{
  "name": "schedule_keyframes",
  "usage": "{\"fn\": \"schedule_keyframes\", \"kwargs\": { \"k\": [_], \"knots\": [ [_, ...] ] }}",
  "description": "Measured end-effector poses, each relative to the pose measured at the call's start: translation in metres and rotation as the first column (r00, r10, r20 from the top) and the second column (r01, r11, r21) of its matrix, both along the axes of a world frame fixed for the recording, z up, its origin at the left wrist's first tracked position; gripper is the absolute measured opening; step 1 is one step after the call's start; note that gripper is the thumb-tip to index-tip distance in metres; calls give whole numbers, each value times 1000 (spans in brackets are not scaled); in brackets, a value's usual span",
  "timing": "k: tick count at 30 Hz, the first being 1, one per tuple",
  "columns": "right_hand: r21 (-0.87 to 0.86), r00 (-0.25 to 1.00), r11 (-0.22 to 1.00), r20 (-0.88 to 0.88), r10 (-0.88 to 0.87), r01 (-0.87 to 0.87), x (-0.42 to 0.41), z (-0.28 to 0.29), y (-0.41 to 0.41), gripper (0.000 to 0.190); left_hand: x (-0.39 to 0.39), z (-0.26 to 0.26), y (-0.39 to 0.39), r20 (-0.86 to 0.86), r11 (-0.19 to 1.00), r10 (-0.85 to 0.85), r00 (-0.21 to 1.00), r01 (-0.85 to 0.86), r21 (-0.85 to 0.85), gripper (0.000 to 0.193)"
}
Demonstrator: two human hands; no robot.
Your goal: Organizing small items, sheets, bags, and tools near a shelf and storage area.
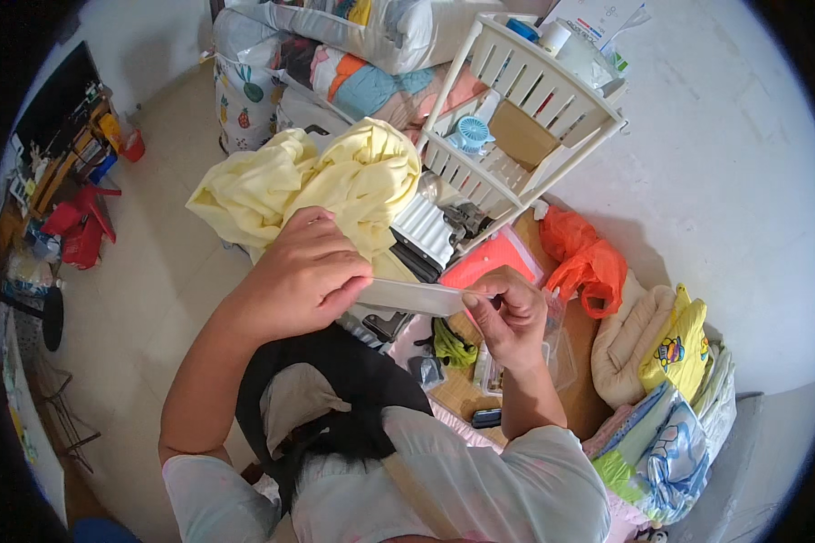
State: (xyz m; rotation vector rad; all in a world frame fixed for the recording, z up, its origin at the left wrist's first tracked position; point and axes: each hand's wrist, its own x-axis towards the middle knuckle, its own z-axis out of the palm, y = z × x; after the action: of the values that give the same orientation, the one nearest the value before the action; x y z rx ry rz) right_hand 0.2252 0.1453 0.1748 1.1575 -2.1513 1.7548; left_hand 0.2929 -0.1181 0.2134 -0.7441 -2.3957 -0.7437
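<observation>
Between my two hands stretches a flat, whitish translucent strip, perhaps plastic or tape. My left hand pinches its left end between thumb and fingers. The other end is gripped by the thumb and bent fingers of my right hand. Just beyond my left hand lies a heap of pale yellow cloth. Behind the strip are a ribbed silver case and a pink folder or packet. Below the strip sit a green cloth item and a clear plastic box, partly hidden by my right forearm.
A white plastic shelf rack holds a small blue fan and a cardboard piece. Bags of textiles stand behind the yellow cloth. To the right are a red plastic bag, rolled bedding and a dark phone. A red stool stands far left.
</observation>
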Motion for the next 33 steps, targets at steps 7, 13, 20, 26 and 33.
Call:
{"fn": "schedule_keyframes", "kwargs": {
  "k": [7,13,20,26,33],
  "knots": [
    [-21,979,1000,201,-11,16,-1,-6,5,4,4,-5,-19,125,995,19,992,-31,97,9],
    [-52,983,999,184,20,-10,-5,-7,6,4,2,-13,-26,267,967,-25,963,-44,251,10],
    [-111,943,994,331,25,13,-8,-9,9,4,-1,-2,-14,367,870,-151,918,-53,490,21],
    [-18,993,1000,114,-3,5,-12,-2,5,5,-20,1,19,147,990,-86,985,68,124,15],
    [296,894,933,-446,-56,206,-8,34,-5,21,-27,5,35,120,992,-81,989,69,101,8]
  ]
}}
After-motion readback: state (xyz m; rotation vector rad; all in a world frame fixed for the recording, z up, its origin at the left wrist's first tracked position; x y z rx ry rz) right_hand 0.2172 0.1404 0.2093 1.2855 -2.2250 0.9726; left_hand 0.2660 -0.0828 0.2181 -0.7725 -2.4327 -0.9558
